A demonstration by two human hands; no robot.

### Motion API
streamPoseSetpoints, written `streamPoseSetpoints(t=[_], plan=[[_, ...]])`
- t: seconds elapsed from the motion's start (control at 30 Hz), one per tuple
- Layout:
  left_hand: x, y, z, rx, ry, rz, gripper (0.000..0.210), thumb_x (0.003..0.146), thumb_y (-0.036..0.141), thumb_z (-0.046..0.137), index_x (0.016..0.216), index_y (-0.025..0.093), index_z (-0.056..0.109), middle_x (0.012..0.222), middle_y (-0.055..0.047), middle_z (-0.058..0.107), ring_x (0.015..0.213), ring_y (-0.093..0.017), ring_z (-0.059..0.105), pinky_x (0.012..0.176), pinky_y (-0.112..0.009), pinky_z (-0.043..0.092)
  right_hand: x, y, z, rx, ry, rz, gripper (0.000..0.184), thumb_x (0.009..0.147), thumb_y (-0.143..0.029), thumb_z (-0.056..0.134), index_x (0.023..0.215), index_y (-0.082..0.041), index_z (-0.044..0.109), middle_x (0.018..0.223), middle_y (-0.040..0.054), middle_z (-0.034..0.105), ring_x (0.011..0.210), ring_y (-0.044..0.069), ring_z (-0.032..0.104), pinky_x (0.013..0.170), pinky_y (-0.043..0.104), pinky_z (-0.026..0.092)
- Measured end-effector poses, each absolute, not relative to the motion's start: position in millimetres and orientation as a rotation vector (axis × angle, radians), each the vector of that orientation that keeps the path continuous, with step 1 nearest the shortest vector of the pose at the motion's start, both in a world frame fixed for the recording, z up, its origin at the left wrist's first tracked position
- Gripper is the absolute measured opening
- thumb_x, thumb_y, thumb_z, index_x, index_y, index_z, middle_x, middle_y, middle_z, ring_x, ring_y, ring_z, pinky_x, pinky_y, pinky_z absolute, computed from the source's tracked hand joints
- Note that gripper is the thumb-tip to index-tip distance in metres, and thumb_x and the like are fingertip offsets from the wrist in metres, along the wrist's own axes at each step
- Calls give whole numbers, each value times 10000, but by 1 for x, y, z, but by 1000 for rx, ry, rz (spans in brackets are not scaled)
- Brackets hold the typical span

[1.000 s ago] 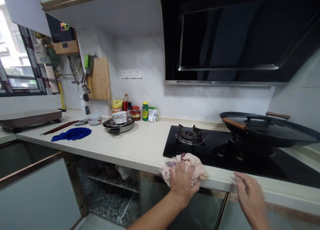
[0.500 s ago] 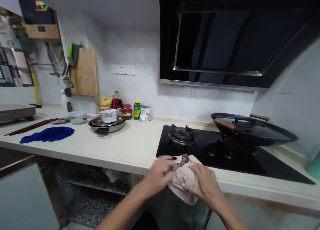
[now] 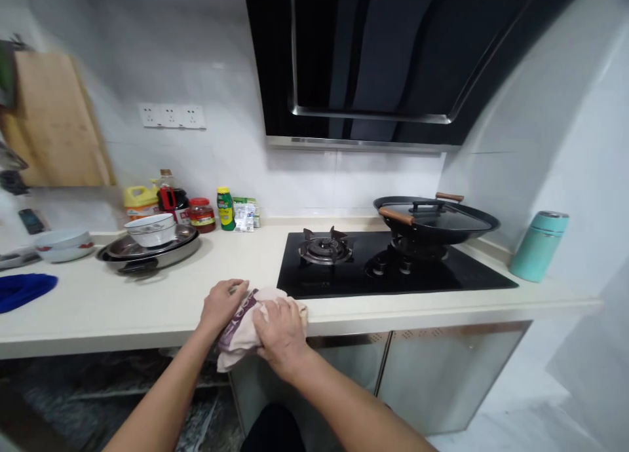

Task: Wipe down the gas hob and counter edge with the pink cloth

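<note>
From the head view, my left hand and my right hand both sit on the cloth at the front edge of the surface, just left of the hob. The cloth is bunched between them, half on the surface and half hanging over the edge toward me; its long axis runs roughly from the hob's near left corner down toward my body. It lies directly under my fingers, so neither hand has to reach: the left covers its far left end, the right presses on its nearer right part, and the two hands are almost touching.

My left fingers are curled round the cloth's upper fold, gripping it. My right fingers are bent over the top of the bundle, closed down on it rather than spread flat. Both forearms come in from below, angled toward each other, wrists low.

Further from the hob, to its left, stand a pan with a bowl in it. On the hob's right burner sits a wok.
</note>
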State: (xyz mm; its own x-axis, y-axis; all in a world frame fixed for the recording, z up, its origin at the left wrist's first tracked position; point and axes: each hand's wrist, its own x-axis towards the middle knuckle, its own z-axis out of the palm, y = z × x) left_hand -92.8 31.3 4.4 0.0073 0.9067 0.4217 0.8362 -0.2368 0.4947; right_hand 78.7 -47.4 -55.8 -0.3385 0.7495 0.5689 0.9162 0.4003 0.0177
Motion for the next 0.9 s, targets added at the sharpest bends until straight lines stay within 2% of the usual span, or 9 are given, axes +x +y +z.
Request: streamPoseSetpoints(t=[0.13, 0.33, 0.53, 0.67, 0.8, 0.9], plan=[[-93, 30, 8, 2134, 1942, 1005, 507, 910, 530, 426, 1067, 206, 783, 1159, -86, 784, 1118, -281, 687, 959, -352, 511, 123, -63, -56, -1219, -2205, -541, 664, 790, -272, 756, 1406, -323, 511, 1390, 115, 524, 1227, 340, 461, 1030, 552, 391], [-89, 26, 8, 2155, 2013, 914, 450, 908, 492, 456, 1065, 233, 790, 1149, -82, 788, 1127, -289, 673, 920, -364, 507, 234, -85, -73, -1177, -2099, -560, 626, 776, -280, 756, 1371, -285, 560, 1418, 131, 518, 1292, 341, 443, 1057, 551, 375], [-84, 23, 5, 2209, 2056, 829, 448, 899, 504, 471, 1083, 236, 780, 1235, -96, 743, 1222, -337, 604, 1021, -436, 455, 376, -121, -82, -1334, -2099, -612, 631, 782, -253, 762, 1379, -241, 561, 1458, 161, 498, 1353, 347, 433, 1106, 548, 367], [-81, 20, 4, 2259, 2077, 802, 436, 912, 479, 458, 1086, 233, 774, 1248, -110, 722, 1239, -345, 578, 1050, -474, 430, 457, -133, -87, -1530, -2045, -607, 628, 766, -269, 733, 1373, -228, 577, 1458, 160, 514, 1337, 340, 480, 1097, 524, 395], [-81, 17, 4, 2297, 2083, 794, 430, 920, 464, 444, 1082, 234, 769, 1242, -115, 716, 1232, -343, 582, 1039, -491, 435, 502, -138, -83, -1727, -1965, -583, 666, 695, -301, 736, 1344, -224, 611, 1424, 151, 567, 1292, 343, 539, 1078, 493, 424], [-81, 17, 5, 2316, 2080, 786, 427, 919, 467, 445, 1077, 237, 769, 1224, -124, 719, 1217, -349, 588, 1027, -503, 439, 500, -145, -75, -1840, -1889, -611, 670, 686, -242, 684, 1351, -222, 605, 1406, 141, 578, 1280, 331, 546, 1063, 478, 430]])
